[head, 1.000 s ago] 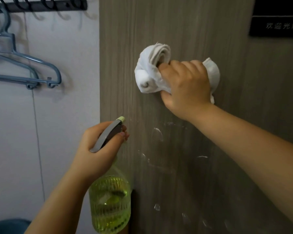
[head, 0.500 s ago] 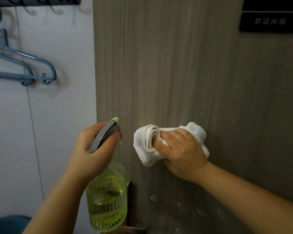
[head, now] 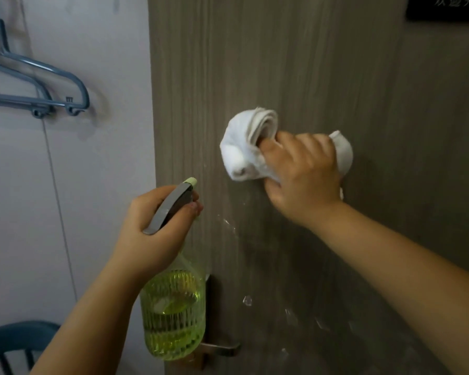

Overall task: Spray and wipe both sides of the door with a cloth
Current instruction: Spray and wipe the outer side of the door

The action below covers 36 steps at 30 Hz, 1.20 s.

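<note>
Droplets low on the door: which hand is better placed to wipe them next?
Right. The right hand already grips the white cloth against the door, above the droplets. The left hand holds the spray bottle.

Dim, soft indoor light; slight blur; edges bowed.

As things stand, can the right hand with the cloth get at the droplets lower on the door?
Probably yes: the right hand presses the cloth on the door, and the droplets lie below on bare surface, nothing between.
</note>
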Motion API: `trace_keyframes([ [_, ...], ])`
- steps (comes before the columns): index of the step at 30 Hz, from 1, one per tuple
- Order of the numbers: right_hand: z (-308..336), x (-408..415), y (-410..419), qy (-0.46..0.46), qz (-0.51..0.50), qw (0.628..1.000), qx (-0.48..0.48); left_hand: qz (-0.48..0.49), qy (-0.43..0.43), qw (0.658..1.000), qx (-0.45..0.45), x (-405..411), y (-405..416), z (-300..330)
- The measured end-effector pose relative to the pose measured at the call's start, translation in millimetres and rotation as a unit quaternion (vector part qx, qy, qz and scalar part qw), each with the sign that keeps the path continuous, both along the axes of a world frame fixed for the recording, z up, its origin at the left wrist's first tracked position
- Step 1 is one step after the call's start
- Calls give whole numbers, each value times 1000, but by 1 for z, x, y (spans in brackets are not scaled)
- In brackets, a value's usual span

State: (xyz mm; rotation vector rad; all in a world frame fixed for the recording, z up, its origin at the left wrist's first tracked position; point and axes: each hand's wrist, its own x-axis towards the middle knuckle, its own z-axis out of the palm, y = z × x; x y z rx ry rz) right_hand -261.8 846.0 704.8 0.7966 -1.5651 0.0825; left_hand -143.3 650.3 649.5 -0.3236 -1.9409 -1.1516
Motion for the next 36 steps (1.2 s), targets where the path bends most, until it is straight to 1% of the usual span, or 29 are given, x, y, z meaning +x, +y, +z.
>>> trace_keyframes([
  [3,-39,1,-4,-23,24,998,46,3,-7,1000,-8,-5,0,-4],
  [9,-95,3,2,-95,19,990,107,14,-26,1000,-11,-8,2,-14],
  [11,-107,8,5,-127,25,984,125,17,-26,999,-14,-6,4,-16],
  [13,-107,12,8,-157,38,980,120,19,-23,999,-12,-3,5,-18],
  [14,-103,14,8,-174,50,979,97,20,-20,1000,-9,-1,5,-19],
  [15,-97,18,8,-194,68,977,52,18,-19,1000,-9,1,5,-20],
  [17,-87,23,10,-237,110,962,-76,8,-17,1000,-5,2,5,-22],
  [19,-79,29,16,-277,165,928,-184,4,-12,1000,7,2,2,-25],
  [21,-69,34,20,-327,221,882,-259,7,-17,1000,20,0,1,-27],
  [23,-60,36,23,-372,251,841,-302,12,-25,999,23,-1,1,-29],
  [24,-57,36,23,-386,263,827,-313,13,-27,999,22,-2,0,-31],
  [26,-54,38,21,-396,276,816,-318,6,-29,999,23,-2,-2,-34],
  [29,-49,41,15,-398,279,818,-308,-1,-30,999,25,-2,-5,-38],
  [31,-43,40,10,-389,273,829,-294,-9,-31,999,31,0,-8,-41],
  [34,-28,40,-2,-352,248,870,-239,-8,-36,999,23,3,-12,-46],
  [36,-14,41,-14,-298,226,911,-174,-2,-46,999,17,6,-15,-50],
])
